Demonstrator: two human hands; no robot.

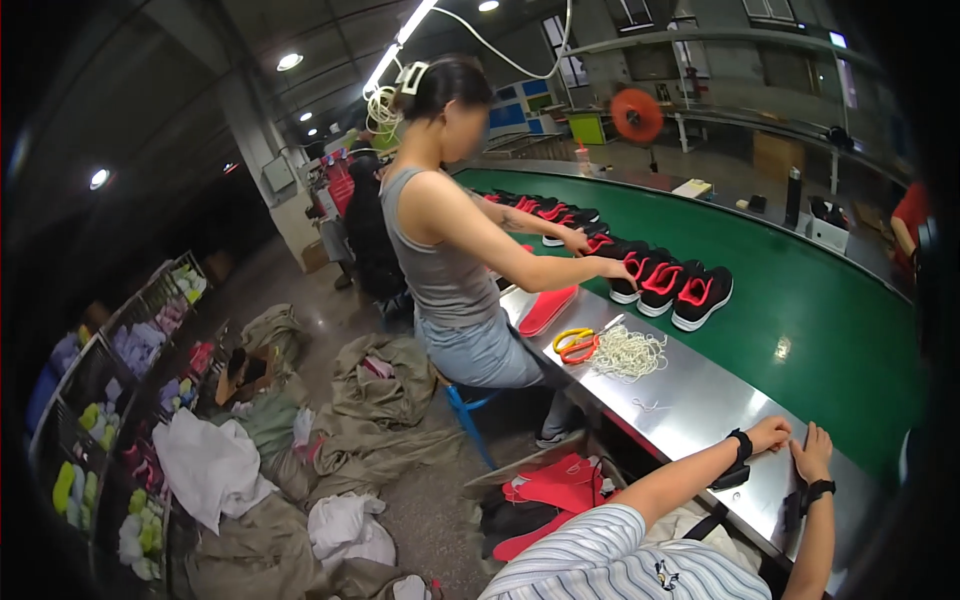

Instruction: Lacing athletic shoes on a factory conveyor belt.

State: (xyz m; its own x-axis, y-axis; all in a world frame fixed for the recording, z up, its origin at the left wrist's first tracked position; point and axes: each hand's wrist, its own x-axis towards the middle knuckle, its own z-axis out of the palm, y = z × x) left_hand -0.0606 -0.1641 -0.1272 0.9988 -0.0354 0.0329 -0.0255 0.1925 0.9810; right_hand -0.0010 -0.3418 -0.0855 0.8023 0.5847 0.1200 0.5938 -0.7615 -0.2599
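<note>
At the lower right, both my hands rest at the border between the steel worktop (690,400) and the green conveyor belt (790,350). My left hand (770,434) has its fingers curled, with nothing visible in them. Beside it my right hand (812,452) lies with its fingers stretched out, holding nothing. Each of my wrists wears a black band. Farther left along the steel lie a heap of pale cord (632,355) and scissors (577,346) with yellow and orange handles. Both are well away from my hands.
A seated co-worker (450,240) reaches over black-and-red sneakers (662,285) lined up on the belt. A red insole (548,310) lies in front of them. Below the worktop, a box (500,475) holds red pieces. Cloth sacks (380,390) and shelves (100,400) stand left.
</note>
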